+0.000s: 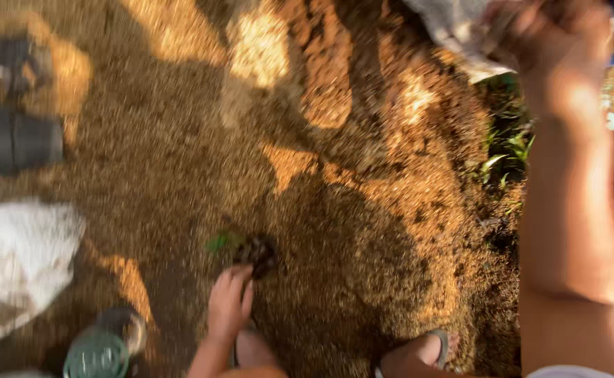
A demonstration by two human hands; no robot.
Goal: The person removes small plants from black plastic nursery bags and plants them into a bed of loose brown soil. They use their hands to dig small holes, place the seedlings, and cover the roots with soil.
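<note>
ground: brown granular soil or mulch, fills nearly the whole view. Patchy sunlight and shadow. Frame is motion-blurred.
right arm: bare forearm runs up the right edge of the view, from bottom right corner to top right.
right hand: raised at top right, grip closed into a fist on a pale sack. Only the sack's lower edge shows, at the top edge of the view. Fingers too blurred to tell apart.
white bag: large pale bag lying on the ground at the left edge, below the middle.
grass: strip of green blades and weeds along the right side of the soil, partly behind the right arm.
black pots: dark plastic pot on its side near the left edge, upper part; a second dark one just above it, blurred.
green container: round, green-topped, at the bottom edge left of centre. Kind cannot be told.
feet: one foot in a sandal at the bottom edge right of centre; another foot just under the left hand.
left hand: low, bottom centre, fingers reaching down to the soil clump; grip loosely curled, fingertips touching it. Whether it pinches cannot be told.
seedling: small dark clump of soil with a green leaf on its left, sitting on the ground at centre, just above the left hand, in shadow.
</note>
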